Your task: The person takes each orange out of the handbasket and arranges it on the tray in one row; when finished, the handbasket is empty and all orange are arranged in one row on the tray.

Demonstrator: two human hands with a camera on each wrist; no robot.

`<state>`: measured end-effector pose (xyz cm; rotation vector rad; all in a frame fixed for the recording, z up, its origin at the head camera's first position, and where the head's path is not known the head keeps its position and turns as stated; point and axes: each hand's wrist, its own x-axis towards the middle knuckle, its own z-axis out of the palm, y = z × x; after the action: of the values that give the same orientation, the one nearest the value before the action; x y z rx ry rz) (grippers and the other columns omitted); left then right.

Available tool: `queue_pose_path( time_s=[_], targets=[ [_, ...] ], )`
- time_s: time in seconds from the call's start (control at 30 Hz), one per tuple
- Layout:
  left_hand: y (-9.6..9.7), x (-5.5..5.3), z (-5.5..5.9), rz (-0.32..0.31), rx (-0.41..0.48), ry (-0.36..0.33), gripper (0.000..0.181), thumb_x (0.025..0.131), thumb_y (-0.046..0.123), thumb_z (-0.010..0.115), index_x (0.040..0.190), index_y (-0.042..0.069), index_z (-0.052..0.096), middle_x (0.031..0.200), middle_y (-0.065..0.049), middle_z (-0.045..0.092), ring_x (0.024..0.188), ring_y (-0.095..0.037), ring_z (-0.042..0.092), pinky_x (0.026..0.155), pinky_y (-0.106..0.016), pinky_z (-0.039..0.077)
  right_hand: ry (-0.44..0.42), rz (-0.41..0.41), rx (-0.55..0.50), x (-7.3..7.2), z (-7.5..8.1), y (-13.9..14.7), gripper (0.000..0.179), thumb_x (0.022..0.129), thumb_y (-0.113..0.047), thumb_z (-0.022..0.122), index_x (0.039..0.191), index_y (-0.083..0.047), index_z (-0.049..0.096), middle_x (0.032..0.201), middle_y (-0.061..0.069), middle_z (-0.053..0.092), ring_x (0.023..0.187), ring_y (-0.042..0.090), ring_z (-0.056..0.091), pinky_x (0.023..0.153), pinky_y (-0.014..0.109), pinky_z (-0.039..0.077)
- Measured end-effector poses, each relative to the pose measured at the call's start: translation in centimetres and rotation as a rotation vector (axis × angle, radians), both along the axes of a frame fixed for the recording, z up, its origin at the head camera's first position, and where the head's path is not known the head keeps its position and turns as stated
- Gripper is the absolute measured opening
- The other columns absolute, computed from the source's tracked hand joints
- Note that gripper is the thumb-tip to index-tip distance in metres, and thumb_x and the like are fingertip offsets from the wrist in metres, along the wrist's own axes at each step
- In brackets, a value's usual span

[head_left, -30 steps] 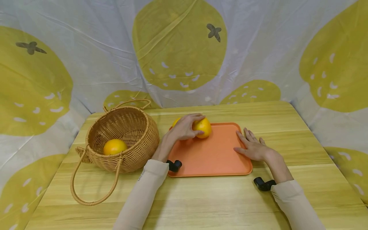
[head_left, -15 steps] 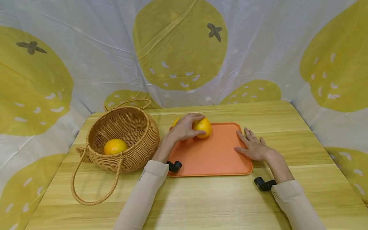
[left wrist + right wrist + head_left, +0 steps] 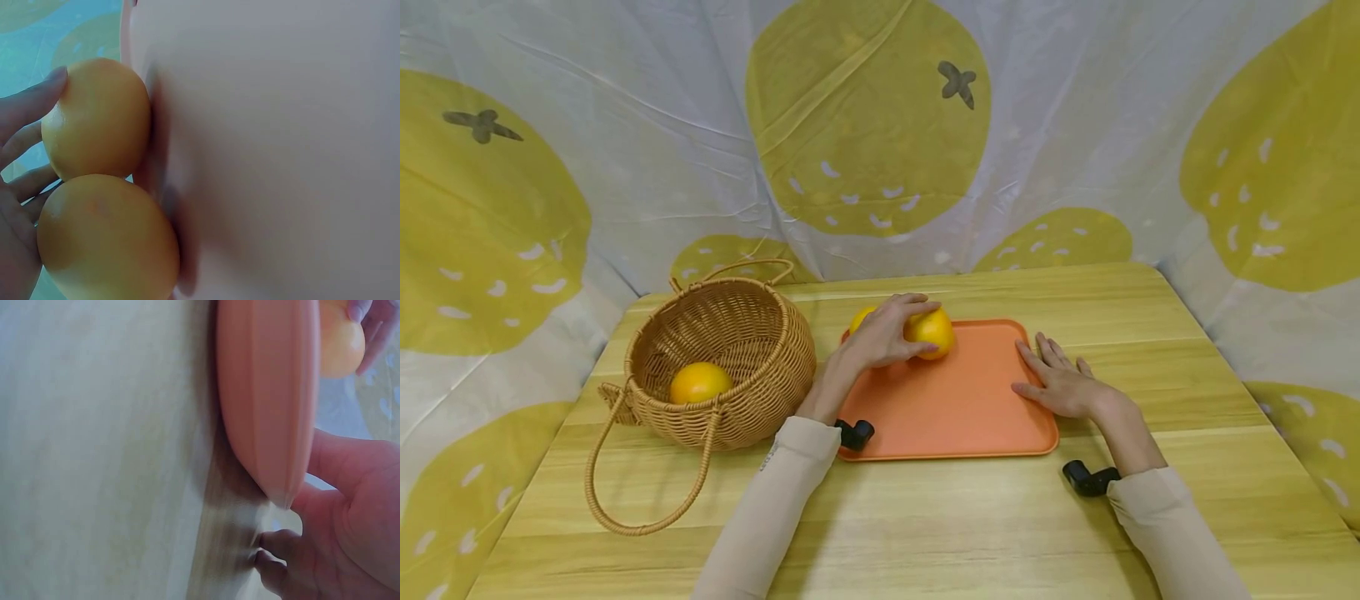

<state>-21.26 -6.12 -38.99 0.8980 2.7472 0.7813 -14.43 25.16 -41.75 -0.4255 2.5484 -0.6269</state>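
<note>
At the far left part of the orange-coloured tray (image 3: 962, 408), my left hand (image 3: 880, 333) holds an orange (image 3: 934, 332), its thumb on the near side and its fingers round the far side. A second orange (image 3: 861, 317) sits behind that hand, mostly hidden in the head view. The left wrist view has the two fruits side by side, the gripped orange (image 3: 97, 119) above and the other orange (image 3: 109, 237) close to the palm. My right hand (image 3: 1063, 387) rests with spread fingers over the tray's right rim, and in the right wrist view its thumb lies along the tray edge (image 3: 269, 394).
Left of the tray stands a round wicker basket (image 3: 778, 396) with one orange (image 3: 700, 383) inside. One basket handle (image 3: 595, 492) lies out toward the front, the other rises at the back. A fruit-patterned cloth (image 3: 685, 150) hangs behind the wooden table (image 3: 940, 525).
The left hand's fingers and the orange have shifted very slightly to the right. The right hand, tray and basket stay as they were.
</note>
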Motion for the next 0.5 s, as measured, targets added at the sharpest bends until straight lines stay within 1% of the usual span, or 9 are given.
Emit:
queue_pose_path(
  time_s=[0.1, 0.27, 0.33, 0.5],
  targets=[
    [0.09, 0.02, 0.09, -0.010, -0.017, 0.021, 0.069, 0.093, 0.036, 0.079, 0.153, 0.016, 0.053, 0.160, -0.016, 0.045, 0.150, -0.036, 0.040, 0.120, -0.054, 0.038, -0.001, 0.000, -0.001, -0.02, -0.05, 0.00, 0.083, 0.108, -0.047, 0.048, 0.166, -0.002, 0.009, 0.169, 0.031, -0.013, 0.156, 0.052, -0.010, 0.116, 0.079, -0.007],
    [0.23, -0.06, 0.08, -0.025, -0.048, 0.065, 0.068, 0.093, 0.037, 0.078, 0.153, 0.015, 0.053, 0.159, -0.017, 0.047, 0.149, -0.036, 0.042, 0.124, -0.055, 0.031, -0.002, 0.000, -0.007, -0.06, -0.10, 0.08, 0.084, 0.108, -0.047, 0.049, 0.166, -0.003, 0.008, 0.169, 0.031, -0.014, 0.156, 0.052, -0.012, 0.116, 0.079, -0.007],
    [0.30, -0.06, 0.07, -0.028, -0.055, 0.072, 0.068, 0.093, 0.037, 0.078, 0.153, 0.015, 0.053, 0.159, -0.017, 0.047, 0.149, -0.036, 0.042, 0.124, -0.056, 0.029, -0.001, 0.000, -0.007, -0.05, -0.09, 0.08, 0.084, 0.108, -0.047, 0.049, 0.166, -0.002, 0.008, 0.169, 0.031, -0.014, 0.156, 0.052, -0.012, 0.116, 0.079, -0.007],
    [0.42, 0.07, 0.17, -0.032, -0.068, 0.077, 0.069, 0.093, 0.038, 0.078, 0.153, 0.014, 0.052, 0.159, -0.017, 0.047, 0.149, -0.037, 0.042, 0.123, -0.056, 0.030, 0.001, -0.001, -0.004, -0.05, -0.07, 0.03, 0.084, 0.108, -0.047, 0.049, 0.166, -0.002, 0.009, 0.169, 0.031, -0.013, 0.156, 0.053, -0.011, 0.115, 0.079, -0.007]
  ],
)
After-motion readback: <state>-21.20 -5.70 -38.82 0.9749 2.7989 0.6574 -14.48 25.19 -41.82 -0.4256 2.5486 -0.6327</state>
